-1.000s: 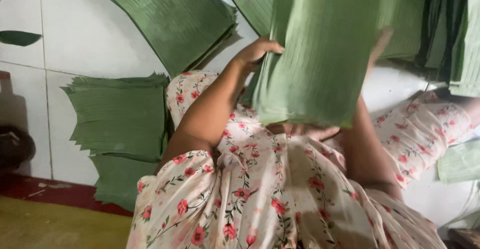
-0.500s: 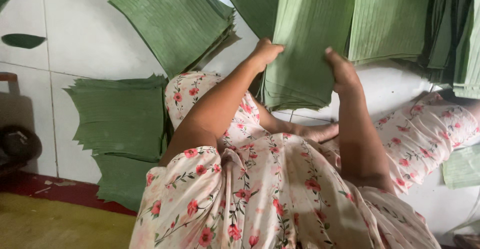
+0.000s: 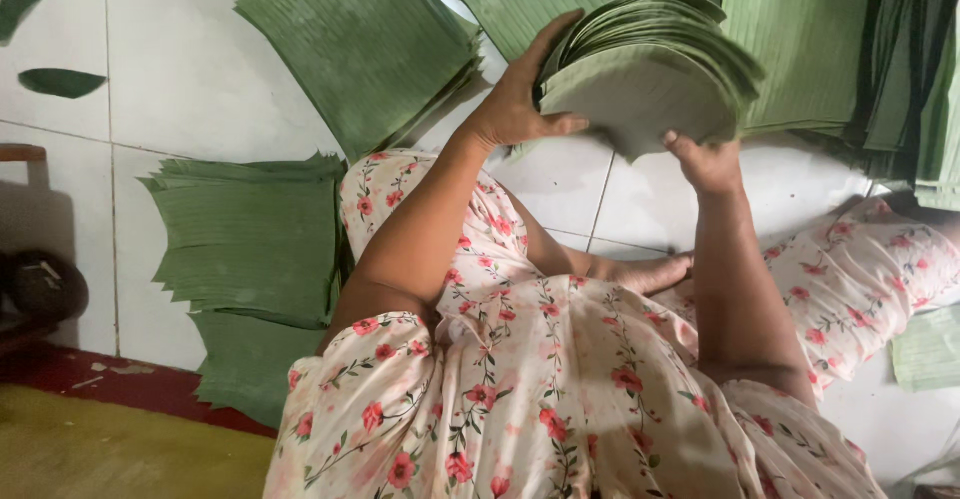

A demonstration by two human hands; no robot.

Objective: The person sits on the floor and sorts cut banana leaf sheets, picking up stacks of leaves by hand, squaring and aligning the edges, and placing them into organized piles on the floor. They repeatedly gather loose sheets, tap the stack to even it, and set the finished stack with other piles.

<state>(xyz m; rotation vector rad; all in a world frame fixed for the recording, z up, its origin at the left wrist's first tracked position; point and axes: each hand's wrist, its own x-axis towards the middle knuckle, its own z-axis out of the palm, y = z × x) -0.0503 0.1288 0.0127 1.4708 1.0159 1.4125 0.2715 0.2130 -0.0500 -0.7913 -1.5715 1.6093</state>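
Note:
I sit on a white tiled floor in a floral dress, legs folded. Both hands hold up a thick bundle of cut green leaf sheets [image 3: 650,79], bent into a curved fan. My left hand [image 3: 520,99] grips its left edge with fingers spread up the side and thumb underneath. From below, my right hand [image 3: 705,159] holds the bundle's lower right edge.
Stacks of green leaf sheets lie around me: one at the upper left [image 3: 360,39], one by my left knee [image 3: 255,239], more at the top right [image 3: 810,39]. Small leaf scraps [image 3: 60,81] lie on the tiles. A dark object [image 3: 40,289] sits at the far left.
The bundle hung flat and upright in front of me; now it is bent into a curve and tilted away. My right hand has shifted from its side to its lower edge.

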